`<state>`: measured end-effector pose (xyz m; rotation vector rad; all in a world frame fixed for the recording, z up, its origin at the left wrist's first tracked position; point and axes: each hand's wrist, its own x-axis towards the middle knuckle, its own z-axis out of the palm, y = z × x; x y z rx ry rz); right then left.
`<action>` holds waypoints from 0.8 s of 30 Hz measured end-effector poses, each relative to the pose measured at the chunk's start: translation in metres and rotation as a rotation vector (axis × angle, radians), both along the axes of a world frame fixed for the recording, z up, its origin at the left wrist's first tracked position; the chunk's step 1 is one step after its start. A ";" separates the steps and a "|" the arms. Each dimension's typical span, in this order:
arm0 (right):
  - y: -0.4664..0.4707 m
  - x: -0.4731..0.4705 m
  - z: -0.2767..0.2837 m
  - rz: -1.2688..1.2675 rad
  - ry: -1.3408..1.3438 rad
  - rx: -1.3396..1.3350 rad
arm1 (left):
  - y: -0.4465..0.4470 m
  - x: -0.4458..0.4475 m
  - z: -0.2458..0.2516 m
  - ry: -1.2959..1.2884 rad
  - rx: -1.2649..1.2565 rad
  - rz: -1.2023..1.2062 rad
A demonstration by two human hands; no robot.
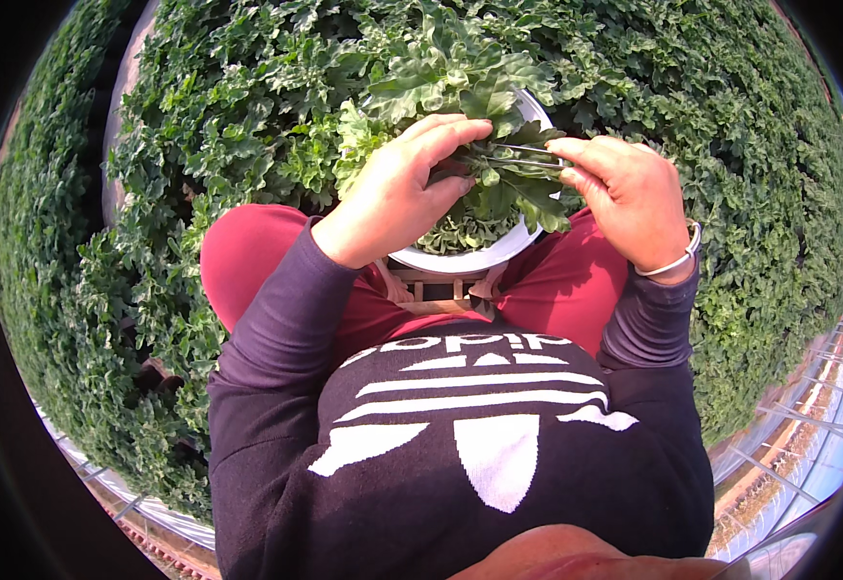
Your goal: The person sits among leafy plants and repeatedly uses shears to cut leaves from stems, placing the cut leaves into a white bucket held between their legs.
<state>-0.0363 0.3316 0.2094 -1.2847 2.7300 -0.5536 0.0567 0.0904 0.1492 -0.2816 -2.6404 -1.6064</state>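
Note:
My right hand (620, 196) pinches a pair of thin metal tweezers (530, 156) between thumb and fingers. The tweezers' tips point left, in among the leaves of a green lobed-leaf plant (490, 105). My left hand (410, 177) curls around this plant from the left, its thumb and fingers on the leaves and stem. What lies inside that grasp is partly hidden. Under both hands, between my knees, is a white basin (457, 261) with small green plant pieces (468, 235) in it. Leaves cover the basin's far side.
Dense rows of the same leafy plants (247, 109) surround me on the front and both sides. Below the basin, a wooden frame (439, 296) shows between my legs. A pale strip (123, 123) runs between rows at left. Metal bars (791, 413) stand at the right rim.

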 end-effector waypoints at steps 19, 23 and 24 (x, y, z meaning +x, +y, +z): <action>-0.003 -0.011 -0.004 0.131 0.145 0.018 | 0.003 0.000 0.005 -0.067 0.050 -0.048; -0.001 -0.015 -0.013 0.110 0.092 -0.024 | 0.004 0.000 0.006 -0.073 0.063 -0.044; 0.000 -0.016 -0.015 0.105 0.064 -0.045 | 0.003 0.000 0.006 -0.078 0.060 -0.044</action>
